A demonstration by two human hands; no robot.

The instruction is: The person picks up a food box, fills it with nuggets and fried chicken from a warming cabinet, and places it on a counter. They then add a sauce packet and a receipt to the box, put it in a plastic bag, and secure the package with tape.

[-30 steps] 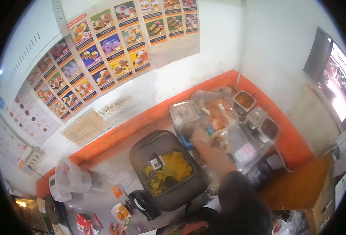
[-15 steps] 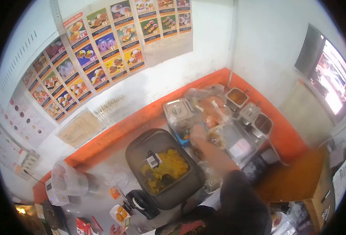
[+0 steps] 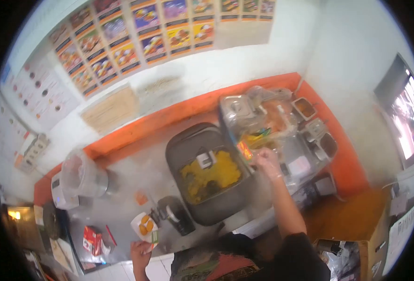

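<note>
At the near end of a white paper food tray (image 3: 138,222), my left hand (image 3: 140,250) is closed on its edge. Several oval golden-orange pieces (image 3: 146,225) lie in the tray. My right hand (image 3: 267,161) is out over the cluttered back right of the counter, in a clear plastic glove, its fingers drawn together. What they hold, if anything, is hidden. Just left of those fingers is a red and yellow packet (image 3: 245,150), with a yellow bag (image 3: 258,139) behind it. Between my hands stands a large dark grey container (image 3: 182,140) of yellow food (image 3: 211,175).
Lidded steel pans (image 3: 237,108), a plastic bag of orange food (image 3: 277,114) and an open sauce pan (image 3: 304,108) crowd the back right. A black tape dispenser-like object (image 3: 176,215) stands beside the tray. Farther left are a clear tub (image 3: 83,173) and a red box (image 3: 92,241).
The view has shifted, so the counter sits higher and more to the right. My right hand has drawn back from over the packets, uncovering the yellow bag. More of my left hand shows.
</note>
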